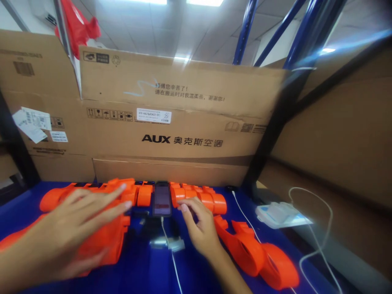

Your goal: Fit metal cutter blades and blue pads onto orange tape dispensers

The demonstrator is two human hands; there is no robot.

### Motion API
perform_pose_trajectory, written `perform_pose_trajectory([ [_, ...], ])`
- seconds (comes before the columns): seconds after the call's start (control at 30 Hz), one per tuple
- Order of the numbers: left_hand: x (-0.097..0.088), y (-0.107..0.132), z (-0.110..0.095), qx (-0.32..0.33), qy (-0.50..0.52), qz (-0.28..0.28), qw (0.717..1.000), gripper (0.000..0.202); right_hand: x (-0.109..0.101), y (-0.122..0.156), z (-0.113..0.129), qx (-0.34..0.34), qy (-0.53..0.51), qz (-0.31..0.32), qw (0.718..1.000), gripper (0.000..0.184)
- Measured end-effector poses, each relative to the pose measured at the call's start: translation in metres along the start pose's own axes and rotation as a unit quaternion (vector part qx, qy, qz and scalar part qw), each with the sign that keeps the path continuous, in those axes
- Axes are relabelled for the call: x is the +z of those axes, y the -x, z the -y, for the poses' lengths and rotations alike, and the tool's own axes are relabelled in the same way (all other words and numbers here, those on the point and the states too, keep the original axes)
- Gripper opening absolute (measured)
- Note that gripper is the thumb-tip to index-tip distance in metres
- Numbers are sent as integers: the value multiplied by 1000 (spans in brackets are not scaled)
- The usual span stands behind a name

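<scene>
My left hand [76, 226] is blurred, with its fingers spread over a heap of orange plastic pieces [110, 245] at the left. I see nothing held in it. My right hand [199, 226] is half curled, thumb and index tips close together, beside the phone [161, 200] and right at a row of orange ring-shaped pieces [216, 202]. Whether anything small sits in its fingertips is hidden. Lit and propped up, the phone stands between the orange rows with a white cable [173, 257] running from its lower edge.
Larger orange loops [254, 253] lie on the blue table surface [141, 269] at the right. Beyond them is a translucent plastic box [280, 214] with a loose white cable [327, 228]. A cardboard panel [183, 126] closes off the back, beside a dark rack post [269, 134].
</scene>
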State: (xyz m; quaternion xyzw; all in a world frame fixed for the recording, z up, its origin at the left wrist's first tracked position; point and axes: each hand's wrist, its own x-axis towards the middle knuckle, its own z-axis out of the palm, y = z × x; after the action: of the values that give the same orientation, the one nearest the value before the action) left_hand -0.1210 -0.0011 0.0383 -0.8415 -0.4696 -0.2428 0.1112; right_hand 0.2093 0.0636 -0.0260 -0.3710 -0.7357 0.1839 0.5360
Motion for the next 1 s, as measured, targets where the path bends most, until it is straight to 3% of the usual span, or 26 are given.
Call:
perform_pose_trajectory([
  [0.03,8,-8,-12,92,-12,57,994,74,2,0,-2,29,-28,2,999,23],
  [0.13,37,-28,-47,193,-7,97,976,86,9,-2,-9,123,-148,35,981,36],
  [0.27,69,-53,-84,257,67,97,959,88,14,-5,-19,227,-261,25,938,44],
  [0.4,87,-64,-95,284,161,97,940,74,13,-9,-25,241,-274,-22,931,37],
  [0.47,95,-64,-95,212,252,70,942,82,11,-10,-25,241,-272,-38,931,37],
  [0.53,106,-64,-97,40,382,19,923,83,12,-10,-23,242,-266,-47,932,40],
  [0.6,116,-67,-100,-164,518,-3,840,68,14,-8,-20,240,-260,-51,934,42],
  [0.67,124,-72,-106,-287,624,18,727,57,19,-6,-19,232,-256,-50,937,42],
  [0.7,127,-75,-108,-312,662,27,681,51,21,-5,-19,227,-253,-45,940,42],
  [0.77,131,-78,-109,-322,712,27,624,34,24,-3,-19,219,-242,-19,945,40],
  [0.83,135,-77,-105,-337,733,5,590,22,23,-2,-20,201,-203,8,958,39],
  [0.93,140,-70,-91,-417,724,-69,545,26,13,-4,-19,126,-64,41,989,39],
  [1.0,143,-66,-80,-455,714,-121,518,32,5,-5,-16,59,45,100,992,26],
])
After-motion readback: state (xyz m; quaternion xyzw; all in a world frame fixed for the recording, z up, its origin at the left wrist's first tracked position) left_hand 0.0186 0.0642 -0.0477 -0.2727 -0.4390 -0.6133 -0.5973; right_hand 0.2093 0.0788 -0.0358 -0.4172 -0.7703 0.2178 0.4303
